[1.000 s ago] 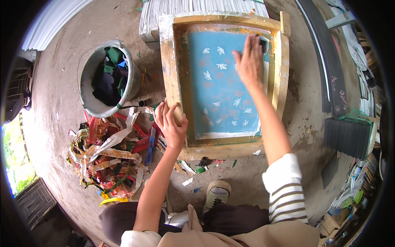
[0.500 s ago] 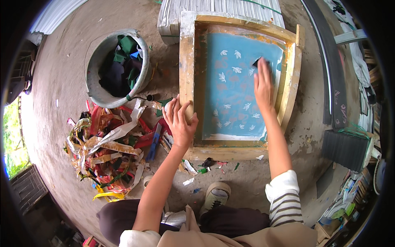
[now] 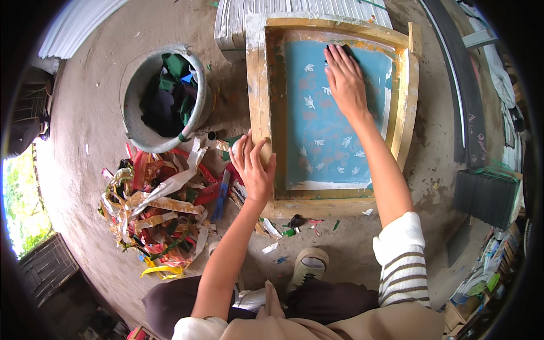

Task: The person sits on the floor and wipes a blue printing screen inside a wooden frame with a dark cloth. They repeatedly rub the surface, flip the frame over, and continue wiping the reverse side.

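A wooden screen-printing frame [image 3: 258, 102] lies before me, its blue mesh [image 3: 317, 122] patterned with small white leaves. My right hand [image 3: 347, 82] lies with extended fingers over a piece of black cloth [image 3: 351, 52], pressing it against the upper part of the mesh. Most of the cloth is hidden beneath the palm and fingers. At the frame's left rail, my left hand [image 3: 253, 170] has bent fingers hooked over the wood, gripping it; the thumb points toward the frame's inner edge.
Left of the frame stands a grey bucket [image 3: 131, 122] of dark and green scraps. Below it sits a heap of tangled strips [image 3: 153, 212], with a blue-handled tool [image 3: 221, 195] alongside. White corrugated sheets [image 3: 231, 34] are stacked behind. Dark panels [image 3: 484, 195] stand at right.
My right hand has slid up and to the left across the mesh with the black cloth under it. My left hand stays on the frame's left rail. The view has shifted slightly.
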Available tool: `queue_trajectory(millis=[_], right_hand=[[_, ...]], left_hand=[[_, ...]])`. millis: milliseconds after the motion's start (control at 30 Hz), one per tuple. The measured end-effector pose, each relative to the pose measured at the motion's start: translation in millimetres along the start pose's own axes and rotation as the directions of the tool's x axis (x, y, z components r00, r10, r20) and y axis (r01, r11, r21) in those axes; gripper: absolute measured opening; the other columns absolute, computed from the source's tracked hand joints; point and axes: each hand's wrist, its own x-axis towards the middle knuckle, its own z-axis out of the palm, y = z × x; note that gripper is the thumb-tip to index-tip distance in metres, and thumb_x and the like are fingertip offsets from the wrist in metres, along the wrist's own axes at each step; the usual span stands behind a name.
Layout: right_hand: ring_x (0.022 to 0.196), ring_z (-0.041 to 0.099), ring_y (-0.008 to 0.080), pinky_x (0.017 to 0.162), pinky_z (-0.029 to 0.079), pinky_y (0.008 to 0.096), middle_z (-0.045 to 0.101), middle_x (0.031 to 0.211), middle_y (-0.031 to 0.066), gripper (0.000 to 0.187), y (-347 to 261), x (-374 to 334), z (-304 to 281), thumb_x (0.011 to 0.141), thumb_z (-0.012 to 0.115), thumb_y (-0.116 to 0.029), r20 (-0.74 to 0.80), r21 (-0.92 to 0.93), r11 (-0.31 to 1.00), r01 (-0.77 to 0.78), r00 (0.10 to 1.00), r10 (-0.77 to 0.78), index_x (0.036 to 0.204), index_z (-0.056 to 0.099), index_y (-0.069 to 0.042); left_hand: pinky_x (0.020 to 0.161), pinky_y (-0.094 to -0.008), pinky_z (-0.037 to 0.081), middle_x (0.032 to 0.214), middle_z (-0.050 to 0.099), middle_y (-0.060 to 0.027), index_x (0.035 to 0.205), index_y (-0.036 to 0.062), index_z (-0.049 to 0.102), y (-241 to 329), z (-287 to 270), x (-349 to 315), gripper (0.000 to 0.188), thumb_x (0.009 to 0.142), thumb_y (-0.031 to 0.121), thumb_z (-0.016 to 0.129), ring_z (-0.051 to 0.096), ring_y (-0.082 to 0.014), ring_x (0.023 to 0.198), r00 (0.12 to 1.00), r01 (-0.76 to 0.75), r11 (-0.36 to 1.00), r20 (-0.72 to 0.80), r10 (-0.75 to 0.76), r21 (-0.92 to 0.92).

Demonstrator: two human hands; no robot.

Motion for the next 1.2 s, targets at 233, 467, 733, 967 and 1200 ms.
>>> queue_trajectory(millis=[233,467,733,967,1200], right_hand=[[0.101,0.051,0.0325,0.092,0.043,0.0413,0.056,0.105,0.0129,0.026,-126,-31,-1,0.082,0.062,0.004,0.090,0.594,0.719,-0.361,0.918,0.387,0.107,0.066,-0.002],[0.105,0.047,0.0315,0.093,0.041,0.0411,0.053,0.112,0.0126,0.027,-160,-55,5,0.081,0.062,0.003,0.168,0.533,0.679,-0.504,0.850,0.499,0.108,0.066,-0.001],[0.106,0.043,0.0290,0.096,0.037,0.0405,0.051,0.115,0.0113,0.022,-171,-59,6,0.083,0.066,-0.006,0.193,0.512,0.644,-0.569,0.807,0.559,0.104,0.070,-0.005],[0.108,0.041,0.0319,0.096,0.035,0.0448,0.048,0.111,0.0125,0.016,-171,-48,9,0.082,0.066,-0.009,0.233,0.471,0.605,-0.643,0.752,0.617,0.096,0.066,-0.001],[0.110,0.037,0.0347,0.093,0.031,0.0514,0.043,0.117,0.0152,0.016,-176,-45,17,0.084,0.063,-0.009,0.285,0.395,0.612,-0.685,0.725,0.628,0.097,0.064,-0.001]], left_hand=[[0.113,-0.0480,0.019,0.139,0.048,-0.0184,0.124,0.0069,0.052,-3,-7,-3,0.040,0.085,0.004,0.057,0.033,-0.0343,0.135,1.000,-0.008,1.000,0.010,0.008,0.018],[0.113,-0.0484,0.020,0.138,0.048,-0.0192,0.125,0.0062,0.052,-4,-7,-2,0.040,0.085,0.001,0.054,0.034,-0.0349,0.135,1.000,-0.030,0.999,0.002,0.030,0.033],[0.113,-0.0490,0.020,0.138,0.048,-0.0197,0.124,0.0062,0.050,-4,-7,-2,0.040,0.084,0.000,0.053,0.034,-0.0357,0.134,1.000,-0.031,0.999,0.002,0.031,0.035],[0.113,-0.0488,0.019,0.138,0.047,-0.0203,0.124,0.0063,0.051,-3,-9,-2,0.040,0.085,0.001,0.053,0.034,-0.0355,0.134,1.000,-0.027,0.999,0.009,0.027,0.026],[0.113,-0.0487,0.019,0.139,0.047,-0.0204,0.124,0.0064,0.052,-4,-9,-2,0.037,0.087,0.004,0.052,0.034,-0.0352,0.135,1.000,-0.014,1.000,0.014,0.014,0.012]])
